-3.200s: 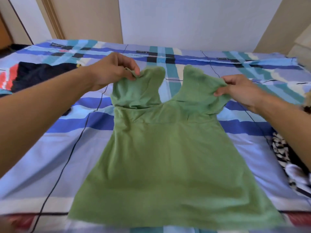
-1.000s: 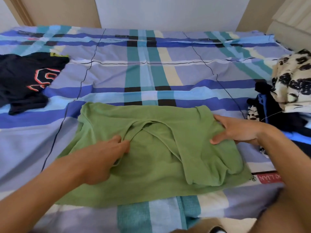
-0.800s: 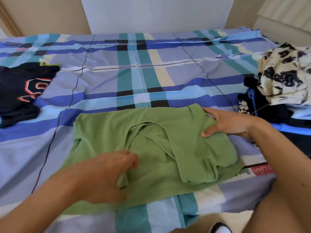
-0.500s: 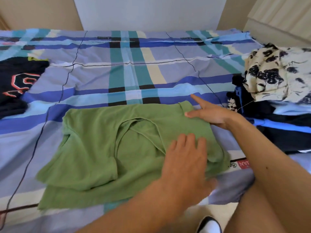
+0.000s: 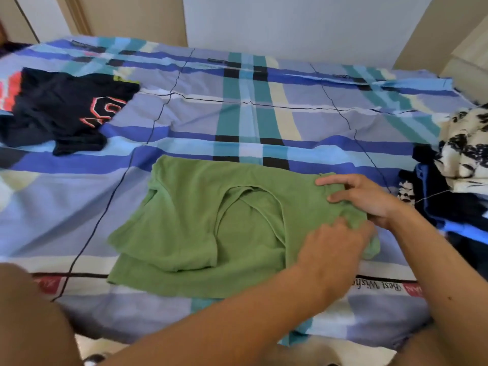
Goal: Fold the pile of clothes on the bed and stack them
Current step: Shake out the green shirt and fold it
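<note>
A green top [image 5: 200,223] lies folded in half on the plaid bedsheet [image 5: 237,120], near the front edge. Both hands are at its right end. My right hand [image 5: 367,199] pinches the upper right corner between thumb and fingers. My left hand [image 5: 332,249] has crossed over and grips the lower right edge, its fingertips tucked into the cloth. A pile of unfolded clothes [image 5: 454,180] sits at the right edge of the bed, with a cream and black patterned piece on top.
A dark navy shirt with orange lettering [image 5: 63,109] lies on the far left of the bed. The wall runs behind the bed. The front mattress edge is below my forearms, with floor beneath.
My left hand moved from the middle of the green top across to its right end and took hold of the edge. My right hand went from lying flat to pinching the corner.
</note>
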Action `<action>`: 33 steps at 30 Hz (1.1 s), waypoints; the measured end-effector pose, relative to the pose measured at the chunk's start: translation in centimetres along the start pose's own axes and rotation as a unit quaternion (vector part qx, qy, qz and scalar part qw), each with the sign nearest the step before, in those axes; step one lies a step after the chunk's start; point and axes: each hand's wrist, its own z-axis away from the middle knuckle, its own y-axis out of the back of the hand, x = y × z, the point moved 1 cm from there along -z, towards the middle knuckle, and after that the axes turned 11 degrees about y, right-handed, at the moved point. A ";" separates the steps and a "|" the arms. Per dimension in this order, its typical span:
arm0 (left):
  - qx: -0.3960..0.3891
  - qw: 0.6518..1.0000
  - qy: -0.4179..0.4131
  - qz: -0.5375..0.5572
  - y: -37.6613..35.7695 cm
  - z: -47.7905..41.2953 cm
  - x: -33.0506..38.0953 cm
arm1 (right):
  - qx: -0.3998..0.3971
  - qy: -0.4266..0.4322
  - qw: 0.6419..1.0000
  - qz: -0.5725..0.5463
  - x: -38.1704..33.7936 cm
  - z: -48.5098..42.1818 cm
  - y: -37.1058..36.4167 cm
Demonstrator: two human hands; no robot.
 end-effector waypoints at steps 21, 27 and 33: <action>0.006 0.929 0.370 -0.023 14.1 14.5 -22.6 | -0.177 0.224 0.842 0.458 -5.1 -5.6 -26.7; -0.019 0.974 0.227 -0.002 11.3 7.9 -20.7 | -0.084 0.255 0.944 0.194 -6.8 -6.1 -21.3; -0.137 0.936 0.297 -0.132 7.7 7.2 -21.1 | -0.044 0.184 0.923 0.335 -6.6 -8.1 -17.0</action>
